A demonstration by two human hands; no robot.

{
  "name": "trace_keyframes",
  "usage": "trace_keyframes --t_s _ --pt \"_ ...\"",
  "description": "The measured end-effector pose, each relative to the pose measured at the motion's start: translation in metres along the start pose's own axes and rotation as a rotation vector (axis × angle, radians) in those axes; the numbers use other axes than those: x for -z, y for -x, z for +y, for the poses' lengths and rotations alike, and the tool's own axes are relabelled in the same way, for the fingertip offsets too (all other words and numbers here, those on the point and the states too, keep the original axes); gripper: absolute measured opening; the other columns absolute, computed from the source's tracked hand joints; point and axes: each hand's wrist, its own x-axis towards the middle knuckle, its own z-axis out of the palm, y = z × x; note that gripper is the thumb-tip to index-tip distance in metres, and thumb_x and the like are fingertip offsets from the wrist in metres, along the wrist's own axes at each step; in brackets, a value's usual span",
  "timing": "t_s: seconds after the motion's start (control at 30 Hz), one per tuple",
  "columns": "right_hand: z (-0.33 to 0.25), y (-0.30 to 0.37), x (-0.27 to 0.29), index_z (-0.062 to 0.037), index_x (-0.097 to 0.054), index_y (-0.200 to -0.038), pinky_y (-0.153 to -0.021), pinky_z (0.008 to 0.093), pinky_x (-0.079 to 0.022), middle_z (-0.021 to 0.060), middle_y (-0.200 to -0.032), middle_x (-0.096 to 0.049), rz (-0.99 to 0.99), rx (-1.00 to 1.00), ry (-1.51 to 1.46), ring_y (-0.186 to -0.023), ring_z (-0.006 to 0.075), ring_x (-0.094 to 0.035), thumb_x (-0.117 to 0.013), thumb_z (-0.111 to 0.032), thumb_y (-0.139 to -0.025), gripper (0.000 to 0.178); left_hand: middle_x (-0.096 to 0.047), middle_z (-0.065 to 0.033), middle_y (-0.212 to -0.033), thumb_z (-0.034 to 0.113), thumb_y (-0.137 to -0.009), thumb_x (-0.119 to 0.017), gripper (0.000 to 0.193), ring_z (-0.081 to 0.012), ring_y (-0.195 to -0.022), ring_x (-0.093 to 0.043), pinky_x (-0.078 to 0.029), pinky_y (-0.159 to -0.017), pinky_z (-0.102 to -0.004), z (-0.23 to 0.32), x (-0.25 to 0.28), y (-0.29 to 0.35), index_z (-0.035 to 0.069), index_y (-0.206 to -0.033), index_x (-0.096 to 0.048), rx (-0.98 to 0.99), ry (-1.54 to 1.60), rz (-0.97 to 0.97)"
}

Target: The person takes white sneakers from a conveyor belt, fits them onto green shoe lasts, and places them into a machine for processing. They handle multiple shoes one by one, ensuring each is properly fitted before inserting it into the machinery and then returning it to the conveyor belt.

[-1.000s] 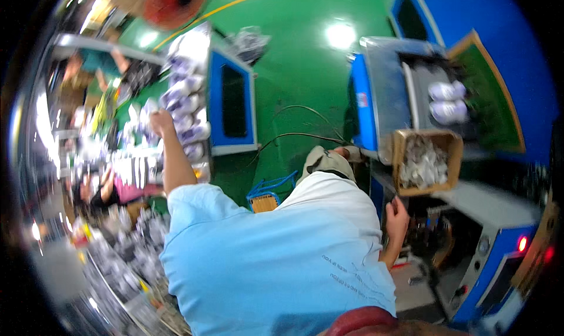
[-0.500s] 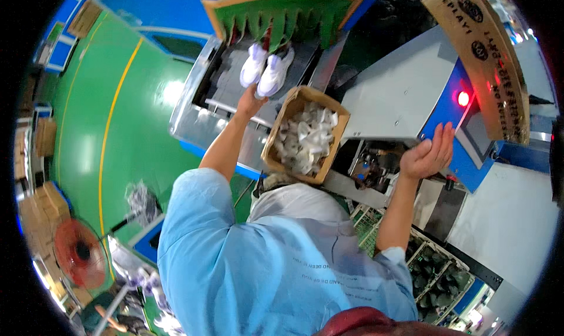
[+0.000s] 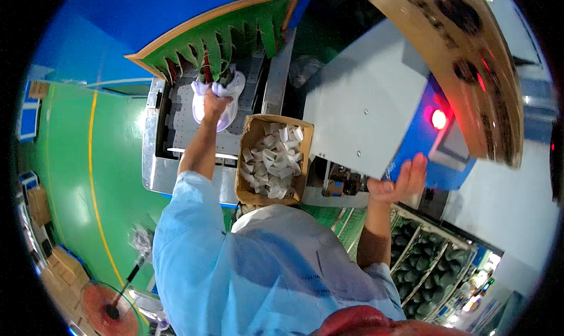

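Note:
A pair of white and lavender sneakers [image 3: 234, 95] sits side by side on the dark perforated conveyor bed [image 3: 181, 121], close to a curtain of green strips [image 3: 220, 45]. My left hand [image 3: 215, 105] reaches over them with its fingers closed at the shoe collars; the fingertips are partly hidden. My right hand [image 3: 402, 183] is raised beside the blue panel of a grey machine [image 3: 358, 101], its fingers stretched out and nothing in it. Between my arms stands an open cardboard box [image 3: 242, 186] holding crumpled white scraps [image 3: 276, 162].
A red lamp [image 3: 438, 119] glows on the blue panel, and a bent cardboard sheet [image 3: 464, 71] rises above it. Crates of dark shoe-shaped pieces [image 3: 420, 259] stand at lower right. A red fan [image 3: 108, 309] is at lower left, on the green floor [image 3: 76, 177] side.
My left hand has moved from the near end of the sneakers to their collars, and the sneakers now sit nearer the green strips. My right hand is lower, still open. The whole view has turned.

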Motion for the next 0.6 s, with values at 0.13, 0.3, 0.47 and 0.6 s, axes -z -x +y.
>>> trace_keyframes --t_s 0.13,0.3,0.47,0.6 --pt "-0.002 -0.009 0.01 -0.0011 -0.059 -0.13 -0.108 0.047 -0.036 0.0186 -0.134 -0.063 -0.03 -0.078 -0.022 -0.126 0.0366 -0.057 -0.033 -0.032 -0.106 0.048 -0.073 -0.0111 -0.102 0.019 -0.076 -0.079 0.033 -0.0213 -0.094 -0.069 -0.053 -0.08 -0.0374 0.073 0.059 0.042 0.001 -0.104 -0.072 0.19 0.339 -0.273" --pt "-0.041 0.007 0.052 0.0056 -0.038 -0.146 -0.116 0.0508 -0.03 0.0244 -0.147 -0.047 0.046 -0.295 -0.634 -0.14 0.0382 -0.042 -0.056 -0.019 -0.099 0.056 -0.066 -0.0109 -0.123 0.024 -0.082 -0.076 0.068 -0.0249 -0.112 -0.066 -0.055 -0.097 -0.0449 0.129 0.117 0.219 -0.001 -0.139 -0.049 0.146 1.087 -0.429" --pt "-0.126 0.039 0.084 -0.002 -0.023 -0.156 -0.115 0.0462 -0.031 0.0194 -0.144 -0.044 -0.327 -1.124 -1.734 -0.135 0.0322 -0.039 -0.077 -0.031 -0.085 0.094 -0.061 -0.0092 -0.134 0.033 -0.075 -0.087 0.087 -0.0257 -0.118 -0.063 -0.053 -0.101 -0.0442 0.201 0.081 0.382 0.006 -0.146 -0.044 0.211 1.071 -0.808" --pt "-0.07 0.043 0.11 -0.0037 -0.014 -0.158 -0.112 0.0409 -0.038 0.0182 -0.145 -0.043 -0.584 -1.076 -1.843 -0.131 0.0309 -0.046 -0.087 -0.031 -0.073 0.115 -0.057 -0.0079 -0.138 0.036 -0.073 -0.09 0.094 -0.0252 -0.123 -0.059 -0.049 -0.105 -0.0435 0.222 0.039 0.447 0.007 -0.148 -0.041 0.328 1.186 -1.022"
